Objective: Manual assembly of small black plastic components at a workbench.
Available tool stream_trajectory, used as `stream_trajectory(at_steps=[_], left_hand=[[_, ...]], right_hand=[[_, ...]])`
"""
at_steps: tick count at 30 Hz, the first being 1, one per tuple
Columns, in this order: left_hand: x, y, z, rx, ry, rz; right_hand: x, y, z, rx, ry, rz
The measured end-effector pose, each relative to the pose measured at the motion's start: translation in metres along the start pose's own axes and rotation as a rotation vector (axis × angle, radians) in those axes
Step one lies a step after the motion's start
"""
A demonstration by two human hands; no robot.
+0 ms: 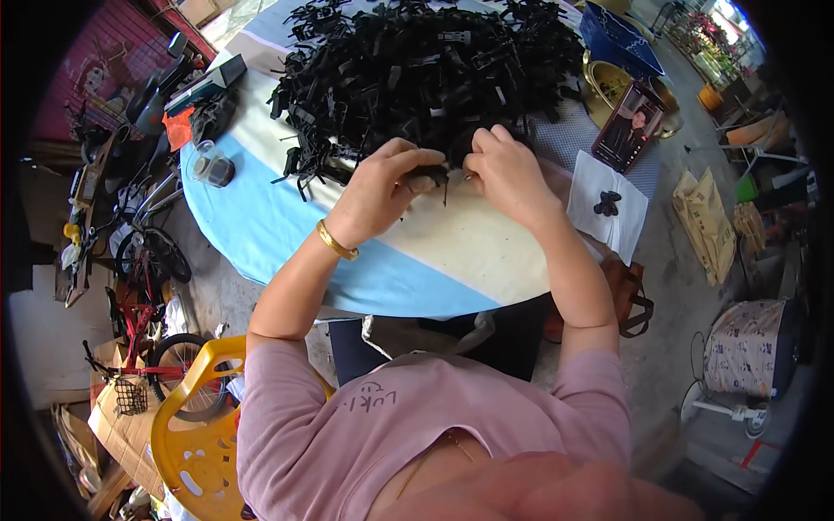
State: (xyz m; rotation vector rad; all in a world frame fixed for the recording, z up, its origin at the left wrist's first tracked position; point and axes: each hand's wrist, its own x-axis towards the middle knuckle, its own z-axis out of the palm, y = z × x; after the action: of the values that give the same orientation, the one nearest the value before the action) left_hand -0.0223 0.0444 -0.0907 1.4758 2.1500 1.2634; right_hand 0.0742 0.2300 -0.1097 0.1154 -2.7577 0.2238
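In front of me a big heap of small black strap pieces with plastic buckle-like parts (417, 78) covers the far half of the round table. My left hand (382, 187) is closed around one small black strap piece (431, 176) at the heap's near edge; a thin end hangs down from it. Close beside it, my right hand (508, 174) has its thumb and fingers pinched together. Whatever sits between those fingertips is too small and too hidden to make out. Both hands are just above the striped tablecloth (347, 269).
Right of the heap a phone (629, 127) leans on a gold-coloured bowl (606, 80) near a blue box (618, 39). Dark pieces lie on white paper (632, 213). At left stands a clear cup (214, 170). A yellow chair (193, 434) is at my left.
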Motion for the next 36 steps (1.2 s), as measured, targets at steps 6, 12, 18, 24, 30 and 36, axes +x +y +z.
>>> stream_trajectory(at_steps=[6,12,18,24,30,36], left_hand=[[0.001,-0.013,0.009,-0.606,0.120,-0.084],[0.001,-0.012,0.002,-0.703,-0.025,-0.214],[0.003,-0.027,0.002,-0.949,-0.081,-0.179],[0.003,-0.022,0.010,-1.040,-0.044,-0.183],[0.000,-0.011,0.011,-1.090,0.050,-0.247],[-0.003,-0.012,0.018,-0.762,0.093,-0.040]], right_hand=[[0.009,0.026,-0.018,0.557,0.194,0.157],[0.010,0.004,-0.025,1.391,0.211,0.140],[0.008,-0.015,-0.022,1.647,-0.034,0.268],[0.006,-0.023,-0.012,1.354,0.011,0.162],[0.009,-0.031,-0.007,1.469,0.041,0.312],[0.010,-0.035,0.000,1.529,0.022,0.361]])
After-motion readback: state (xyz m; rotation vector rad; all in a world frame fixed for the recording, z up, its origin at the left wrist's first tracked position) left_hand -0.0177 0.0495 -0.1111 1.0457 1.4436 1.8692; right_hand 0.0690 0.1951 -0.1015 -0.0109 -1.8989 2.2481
